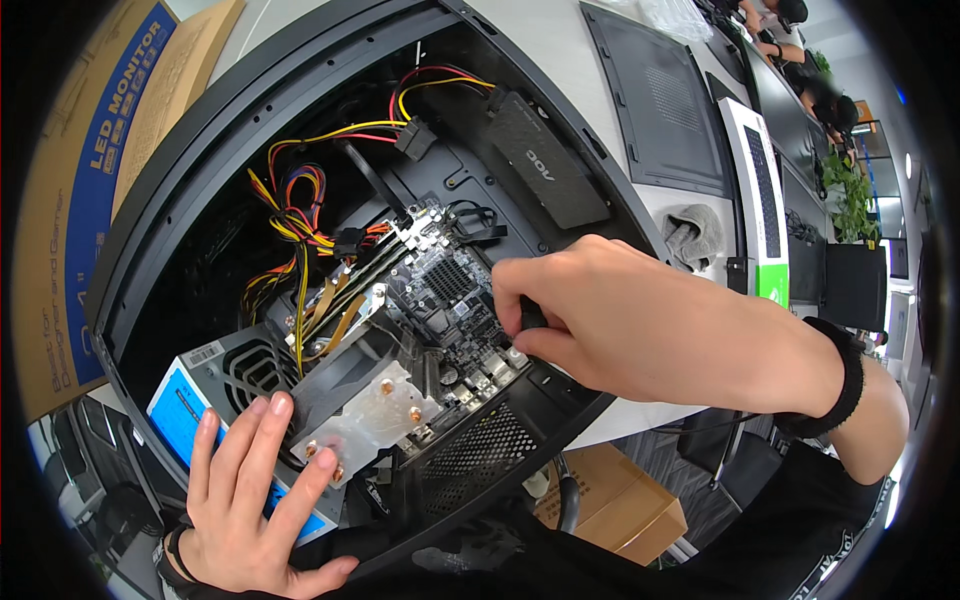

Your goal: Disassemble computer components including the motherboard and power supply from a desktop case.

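An open black computer case [335, 45] lies before me with a motherboard [450, 300] fixed inside. My right hand [590, 315] is closed at the board's right edge, thumb and fingers pinching a short black tool handle [533, 314]. The hand hides that tool's tip. Spread out, my left hand [250, 500] rests over the silver and blue power supply [205, 375], its index fingertip touching the silver cooler [375, 410] with copper pipe ends. Yellow, red and black cables [300, 235] run from the supply across the case.
A black box-shaped part [550, 165] sits in the case's far right. Beyond it lie a black side panel [655, 95], a grey cloth [692, 238] and a keyboard box [760, 190]. A monitor carton [85, 180] stands left; a cardboard box [615, 500] is below the table. Other people sit far right.
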Demonstrator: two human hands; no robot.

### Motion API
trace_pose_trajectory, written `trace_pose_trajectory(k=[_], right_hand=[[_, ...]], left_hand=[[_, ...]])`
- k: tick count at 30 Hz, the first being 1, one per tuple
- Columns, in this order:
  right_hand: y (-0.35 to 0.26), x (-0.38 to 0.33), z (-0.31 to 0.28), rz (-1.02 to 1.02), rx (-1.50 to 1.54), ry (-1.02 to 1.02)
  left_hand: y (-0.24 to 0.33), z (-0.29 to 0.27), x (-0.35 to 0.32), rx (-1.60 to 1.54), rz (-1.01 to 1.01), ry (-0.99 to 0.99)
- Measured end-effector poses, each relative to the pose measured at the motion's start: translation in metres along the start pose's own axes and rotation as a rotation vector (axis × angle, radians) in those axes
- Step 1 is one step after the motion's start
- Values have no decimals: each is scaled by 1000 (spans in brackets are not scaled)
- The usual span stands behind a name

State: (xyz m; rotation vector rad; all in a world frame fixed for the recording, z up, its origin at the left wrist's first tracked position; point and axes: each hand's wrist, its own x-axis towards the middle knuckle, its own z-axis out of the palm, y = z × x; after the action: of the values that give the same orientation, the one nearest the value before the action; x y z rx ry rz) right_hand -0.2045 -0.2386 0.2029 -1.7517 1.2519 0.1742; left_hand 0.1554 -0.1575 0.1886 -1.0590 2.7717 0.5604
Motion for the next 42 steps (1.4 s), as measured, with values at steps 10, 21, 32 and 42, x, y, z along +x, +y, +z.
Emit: trace_pose_trajectory(k=[10, 21, 32, 42], right_hand=[[0, 9, 0, 160, 30, -176], [6, 12, 9, 38, -19, -129], [4, 9, 7, 57, -50, -22], [5, 3, 5, 3, -58, -18]], left_hand=[[2, -2, 2, -2, -30, -24], [4, -1, 0, -13, -48, -14], [2, 0, -1, -25, -24, -5], [2, -1, 0, -30, -23, 4]])
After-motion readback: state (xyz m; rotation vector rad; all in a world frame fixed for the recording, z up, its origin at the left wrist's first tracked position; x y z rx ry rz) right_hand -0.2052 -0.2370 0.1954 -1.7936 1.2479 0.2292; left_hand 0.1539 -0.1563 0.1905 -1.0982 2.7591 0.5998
